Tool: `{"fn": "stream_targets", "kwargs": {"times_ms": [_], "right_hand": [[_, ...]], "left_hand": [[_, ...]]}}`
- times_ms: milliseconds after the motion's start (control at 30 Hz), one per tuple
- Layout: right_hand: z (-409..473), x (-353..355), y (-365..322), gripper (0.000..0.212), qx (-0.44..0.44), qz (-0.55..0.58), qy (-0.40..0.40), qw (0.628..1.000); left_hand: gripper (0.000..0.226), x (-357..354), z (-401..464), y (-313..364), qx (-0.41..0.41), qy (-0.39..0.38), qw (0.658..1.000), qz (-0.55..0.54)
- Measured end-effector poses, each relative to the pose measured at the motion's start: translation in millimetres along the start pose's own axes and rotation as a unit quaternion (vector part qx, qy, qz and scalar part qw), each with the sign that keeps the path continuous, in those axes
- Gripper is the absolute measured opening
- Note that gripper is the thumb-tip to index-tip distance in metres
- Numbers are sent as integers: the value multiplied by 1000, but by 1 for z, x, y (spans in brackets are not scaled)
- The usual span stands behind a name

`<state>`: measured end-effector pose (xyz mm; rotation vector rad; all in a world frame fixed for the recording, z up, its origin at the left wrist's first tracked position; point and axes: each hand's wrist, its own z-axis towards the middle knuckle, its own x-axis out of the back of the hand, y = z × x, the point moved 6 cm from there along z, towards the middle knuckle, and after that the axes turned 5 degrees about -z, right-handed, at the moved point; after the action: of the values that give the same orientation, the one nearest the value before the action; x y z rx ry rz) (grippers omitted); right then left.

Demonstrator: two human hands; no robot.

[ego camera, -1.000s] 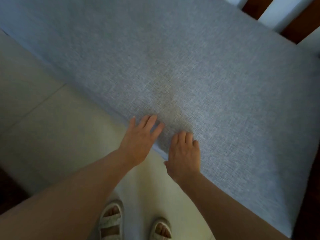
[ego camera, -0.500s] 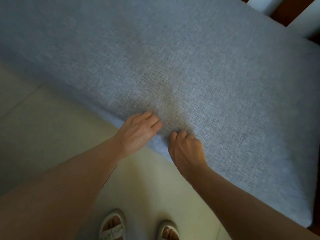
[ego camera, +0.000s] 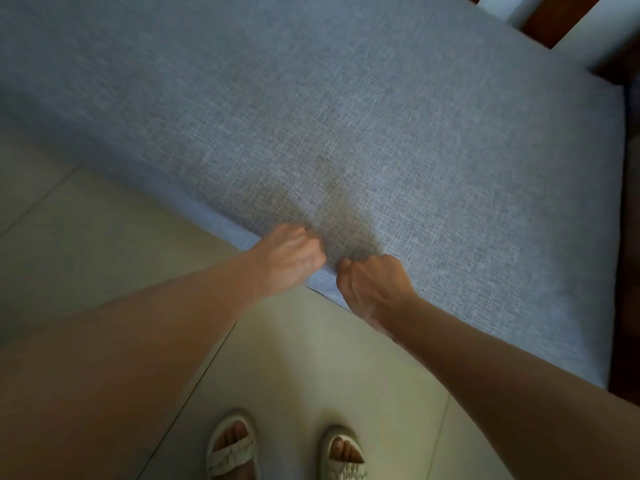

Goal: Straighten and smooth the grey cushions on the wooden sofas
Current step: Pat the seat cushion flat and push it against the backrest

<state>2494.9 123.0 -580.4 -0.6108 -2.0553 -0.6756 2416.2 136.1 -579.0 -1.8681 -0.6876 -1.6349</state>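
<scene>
left hand and right hand side by side, fingers curled, pinching the front edge of the grey cushion, likely to tug its cover taut; cushion lies on the wooden sofa, above tiled floor

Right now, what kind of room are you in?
Probably a living room at home: a grey cushion on a wooden sofa, a tiled floor, and sandals on the feet.
</scene>
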Motion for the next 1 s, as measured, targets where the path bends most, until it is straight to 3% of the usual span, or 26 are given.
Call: {"fn": "stream_targets", "kwargs": {"times_ms": [167,500,733,900,1000], "right_hand": [[-2,1,-3,14,-1,-9,-5,1000],[-10,-2,-11,12,-9,14,23,1000],[-8,-4,-3,11,-12,29,27,999],[-11,3,-2,17,-60,30,67,995],[-1,3,2,23,-120,32,83,989]], "left_hand": [[28,-7,1,2,17,-126,991,38],[25,0,-7,-1,9,-145,989,14],[19,-6,-13,-19,37,15,999,33],[24,-6,-7,-14,-4,0,999,-41],[28,5,-12,-15,-36,30,996,-76]]}}
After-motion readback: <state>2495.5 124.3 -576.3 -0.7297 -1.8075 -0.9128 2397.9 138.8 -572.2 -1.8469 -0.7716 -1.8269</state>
